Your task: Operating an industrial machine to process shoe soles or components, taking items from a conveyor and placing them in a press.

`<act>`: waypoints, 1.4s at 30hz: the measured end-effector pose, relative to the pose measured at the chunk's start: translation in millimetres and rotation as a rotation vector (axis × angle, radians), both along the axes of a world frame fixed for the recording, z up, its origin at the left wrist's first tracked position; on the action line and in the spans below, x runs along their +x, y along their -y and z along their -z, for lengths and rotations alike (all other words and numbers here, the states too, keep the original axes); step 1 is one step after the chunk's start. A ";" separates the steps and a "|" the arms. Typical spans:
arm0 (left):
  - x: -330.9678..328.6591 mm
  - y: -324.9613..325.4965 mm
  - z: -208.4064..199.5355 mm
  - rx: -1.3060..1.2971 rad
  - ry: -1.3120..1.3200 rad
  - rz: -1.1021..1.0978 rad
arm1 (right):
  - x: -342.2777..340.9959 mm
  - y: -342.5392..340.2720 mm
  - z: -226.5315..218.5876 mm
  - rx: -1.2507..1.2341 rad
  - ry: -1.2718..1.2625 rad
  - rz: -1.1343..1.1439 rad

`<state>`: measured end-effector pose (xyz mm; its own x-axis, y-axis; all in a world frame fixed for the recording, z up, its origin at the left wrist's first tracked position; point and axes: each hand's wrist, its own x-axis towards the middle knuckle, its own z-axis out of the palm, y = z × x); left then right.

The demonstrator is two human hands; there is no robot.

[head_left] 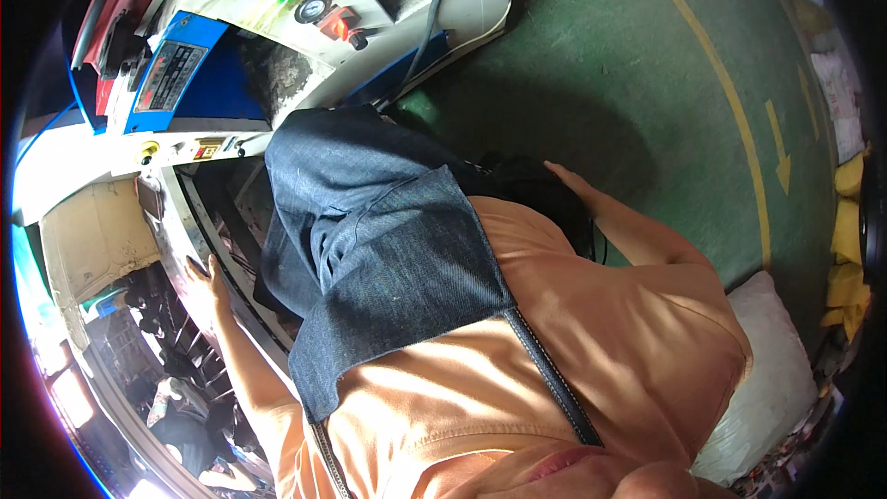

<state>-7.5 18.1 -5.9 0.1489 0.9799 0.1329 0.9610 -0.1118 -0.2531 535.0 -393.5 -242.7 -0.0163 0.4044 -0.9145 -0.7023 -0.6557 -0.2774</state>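
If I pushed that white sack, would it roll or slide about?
The white sack probably wouldn't roll, being broad and pillow-like. Its wrinkled surface suggests it would dent softly; the glossy patches hint it might feel slightly slippery. Contents are hidden.

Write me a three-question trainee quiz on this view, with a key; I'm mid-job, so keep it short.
1. True or false: the large floor arrow is yellow.
2. Which is nearest the gauge?
A) sack
B) red fitting
C) large floor arrow
3. Which of the person's hands is at the pale rail?

Key:
1. True
2. B
3. The left hand
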 end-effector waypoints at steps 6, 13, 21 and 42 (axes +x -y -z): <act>-2.0 -3.1 4.6 0.003 -0.018 -0.021 | 5.5 3.3 13.2 0.068 0.103 -0.104; -10.1 -4.5 8.3 0.000 0.075 0.005 | 4.7 0.8 17.3 0.081 0.042 -0.097; -23.2 -16.7 21.5 -0.004 0.166 -0.011 | 11.6 -11.0 25.2 0.019 0.130 -0.165; 56.0 59.9 105.8 -0.113 0.336 -0.064 | 48.3 -75.1 23.7 0.343 0.304 -0.496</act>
